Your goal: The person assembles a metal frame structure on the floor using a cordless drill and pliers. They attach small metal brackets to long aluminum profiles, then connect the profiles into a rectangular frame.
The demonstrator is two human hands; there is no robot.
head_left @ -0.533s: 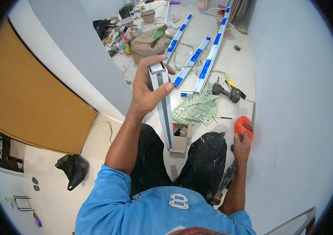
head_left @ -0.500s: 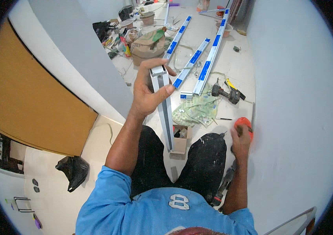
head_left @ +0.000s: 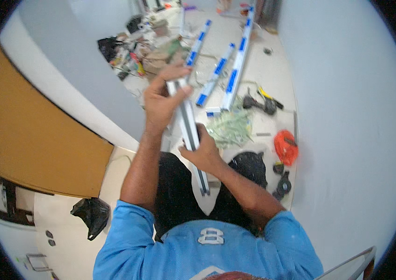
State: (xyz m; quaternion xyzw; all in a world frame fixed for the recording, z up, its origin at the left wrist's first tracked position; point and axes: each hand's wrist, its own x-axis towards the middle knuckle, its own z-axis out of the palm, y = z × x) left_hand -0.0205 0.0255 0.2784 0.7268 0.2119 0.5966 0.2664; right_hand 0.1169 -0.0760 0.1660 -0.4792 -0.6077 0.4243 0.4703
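A white metal profile (head_left: 187,122) with a dark groove along its length stands steeply tilted between my knees. Near its upper end, my left hand (head_left: 163,100) grips it, thumb on one side and fingers curled over the other. My right hand (head_left: 202,148) is wrapped round the profile at about mid-length. Its lower end hangs near the floor between my legs; whether it touches is unclear. Beyond my hands, several similar profiles with blue film, among them a long profile (head_left: 238,65) and a shorter profile (head_left: 215,77), lie on the floor.
A cordless drill (head_left: 259,103) lies beside a yellow-handled tool (head_left: 270,97). An orange bag (head_left: 285,148) rests near the right wall, with a dark power tool (head_left: 282,185) closer to me. Clutter fills the far left. A black plastic bag (head_left: 90,217) lies by the brown door (head_left: 34,126).
My right hand has left the orange bag at the right and come over to grip the profile's middle. The view has shifted slightly; my left hand keeps its hold.
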